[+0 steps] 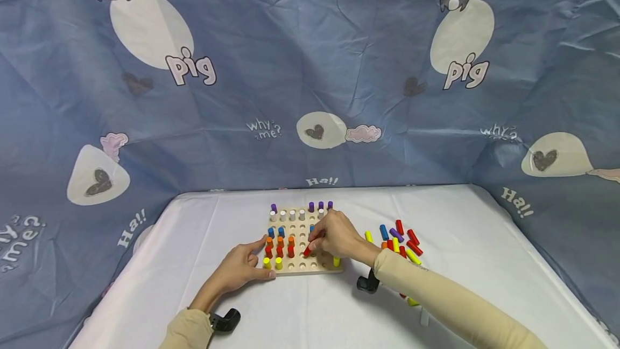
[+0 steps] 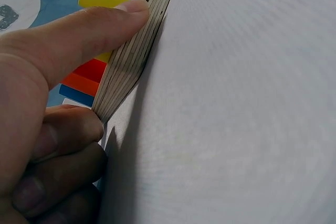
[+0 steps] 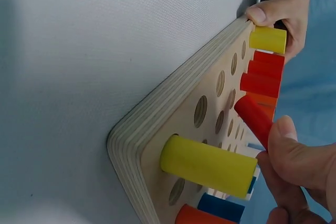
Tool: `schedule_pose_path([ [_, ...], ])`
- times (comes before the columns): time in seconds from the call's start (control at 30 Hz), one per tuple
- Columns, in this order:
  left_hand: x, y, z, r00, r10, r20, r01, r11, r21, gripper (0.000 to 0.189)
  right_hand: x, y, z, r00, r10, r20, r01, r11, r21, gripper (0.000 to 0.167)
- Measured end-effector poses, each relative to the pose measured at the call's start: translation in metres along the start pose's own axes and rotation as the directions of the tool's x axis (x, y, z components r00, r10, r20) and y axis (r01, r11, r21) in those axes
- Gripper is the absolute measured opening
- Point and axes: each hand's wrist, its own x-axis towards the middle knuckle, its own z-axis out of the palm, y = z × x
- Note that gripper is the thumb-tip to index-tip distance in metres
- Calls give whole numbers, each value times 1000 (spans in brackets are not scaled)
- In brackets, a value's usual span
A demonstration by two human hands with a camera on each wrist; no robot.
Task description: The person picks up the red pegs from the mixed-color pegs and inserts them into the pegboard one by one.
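A wooden pegboard (image 1: 309, 272) lies on the table, with rows of yellow, red, orange, blue, white and purple pegs standing in its holes. My left hand (image 1: 238, 266) grips the near left corner, its thumb (image 2: 123, 19) along the layered front edge and the other fingers at the left side. Between thumb and fingertips my right hand (image 1: 336, 236) pinches a red peg (image 3: 253, 116). This peg is tilted, its lower end close over the holes right of the three standing red pegs (image 1: 280, 251). A yellow peg (image 3: 207, 165) stands near the front right corner.
Right of the board, loose pegs in red, yellow, blue, orange and purple are scattered, among them a blue peg (image 1: 384, 232). My right forearm (image 1: 436, 290) passes over part of this scatter. A patterned blue cloth (image 1: 310, 79) hangs behind the white table (image 1: 271, 316).
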Motion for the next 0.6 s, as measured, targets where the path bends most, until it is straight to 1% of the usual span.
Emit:
schedule_pose_path([
  [0.23,1,2,-1,1000,-4,0,4,1000,5,106,2,-1,2,1000,4,6,-4,1000,-13,8],
  [0.37,1,2,0,1000,-21,4,21,1000,-9,107,3,0,4,1000,-4,2,4,1000,-14,8],
  [0.6,1,0,1,1000,-23,8,23,1000,-20,107,5,0,10,1000,-13,21,14,998,-56,8],
])
